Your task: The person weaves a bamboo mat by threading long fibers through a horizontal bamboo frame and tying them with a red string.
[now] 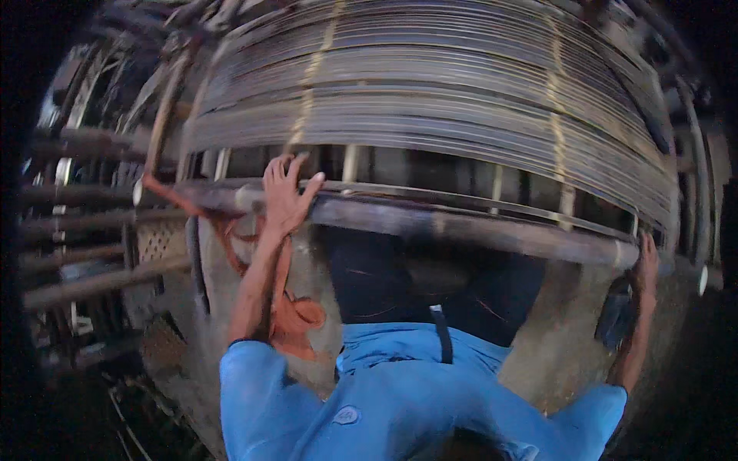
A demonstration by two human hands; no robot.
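A long wooden pole [453,221] runs crosswise in front of me, along the near edge of a panel of many thin strips [438,92]. My left hand [286,196] lies over the pole near its left end, fingers spread and thumb apart. At the pole's right end is my right hand [647,257], its fingers bent against the wood and partly hidden. Lengthwise yellowish bindings [555,100] cross the strips on the left and right. An orange cloth band [181,198] is looped round the pole's left end and hangs beside my left forearm.
Several horizontal poles [84,223] form a frame at the left, with a perforated panel [163,240] among them. A dark object [615,313] lies by my right forearm. Upright wooden posts [696,192] stand at the right. My legs are beneath the pole.
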